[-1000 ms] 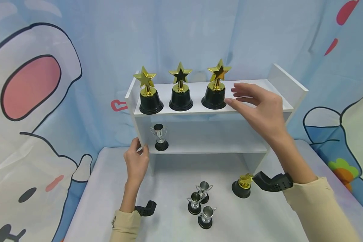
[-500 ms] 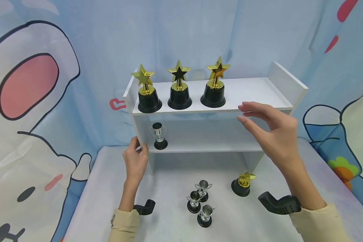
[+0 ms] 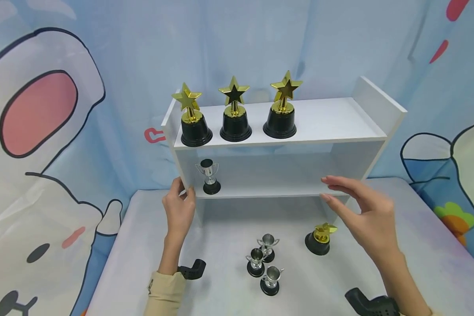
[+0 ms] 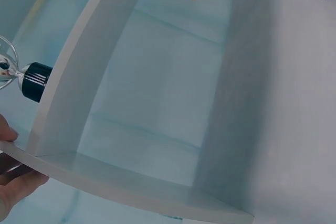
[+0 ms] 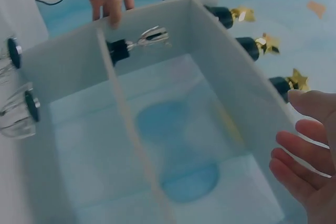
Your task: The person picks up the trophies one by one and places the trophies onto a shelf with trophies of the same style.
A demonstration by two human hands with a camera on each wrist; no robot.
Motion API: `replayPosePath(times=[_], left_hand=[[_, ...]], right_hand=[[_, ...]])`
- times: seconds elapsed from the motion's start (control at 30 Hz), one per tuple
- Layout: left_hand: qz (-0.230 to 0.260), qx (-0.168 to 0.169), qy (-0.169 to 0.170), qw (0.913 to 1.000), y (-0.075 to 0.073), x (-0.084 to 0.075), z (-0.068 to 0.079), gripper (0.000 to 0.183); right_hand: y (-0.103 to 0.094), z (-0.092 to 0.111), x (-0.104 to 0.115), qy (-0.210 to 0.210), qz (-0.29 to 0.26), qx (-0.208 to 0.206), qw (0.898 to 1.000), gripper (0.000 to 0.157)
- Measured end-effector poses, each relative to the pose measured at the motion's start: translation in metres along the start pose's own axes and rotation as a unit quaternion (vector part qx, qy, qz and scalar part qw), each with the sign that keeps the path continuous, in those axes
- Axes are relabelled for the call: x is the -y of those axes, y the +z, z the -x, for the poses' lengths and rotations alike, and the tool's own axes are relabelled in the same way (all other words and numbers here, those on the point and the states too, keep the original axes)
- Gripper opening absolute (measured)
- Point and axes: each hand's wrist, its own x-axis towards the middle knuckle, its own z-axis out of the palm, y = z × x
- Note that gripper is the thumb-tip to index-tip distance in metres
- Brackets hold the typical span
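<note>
A white two-tier shelf [image 3: 256,197] stands on the table. My left hand [image 3: 178,210] pinches its left side panel, thumb on one face and fingers on the other, as the left wrist view shows. Just right of that hand a small silver trophy cup [image 3: 209,172] stands on the middle board. My right hand [image 3: 369,215] hangs in the air before the shelf's lower right, fingers and thumb apart, holding nothing. Nearest to it, a gold star trophy [image 3: 319,239] with a black base is on the table. Three gold star trophies, including the right one [image 3: 281,118], line the top board.
On the table in front of the shelf, three silver trophy cups stand close together, the nearest cup [image 3: 271,280] slightly apart from the others. A blue printed curtain [image 3: 138,66] hangs behind the shelf. The shelf's right side panel [image 3: 379,105] rises above the top board.
My right hand has come away from the right star trophy on the top board and moved down and to the right. My left hand keeps its hold on the side panel.
</note>
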Motion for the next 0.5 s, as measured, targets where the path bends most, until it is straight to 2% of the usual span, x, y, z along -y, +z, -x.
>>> replayPosePath(times=[0.13,0.27,0.5], left_hand=[[0.008,-0.006,-0.009,0.9999,0.000,0.000,0.000,0.029],[0.017,-0.006,-0.006,0.9998,0.001,-0.001,0.000,0.031],[0.025,-0.020,-0.003,0.9995,0.001,-0.004,0.000,0.035]], right_hand=[[0.000,0.022,-0.014,0.037,0.012,0.019,0.999,0.056],[0.001,0.049,-0.029,0.089,0.021,0.015,0.996,0.054],[0.002,0.086,-0.051,0.186,0.051,0.006,0.981,0.041]])
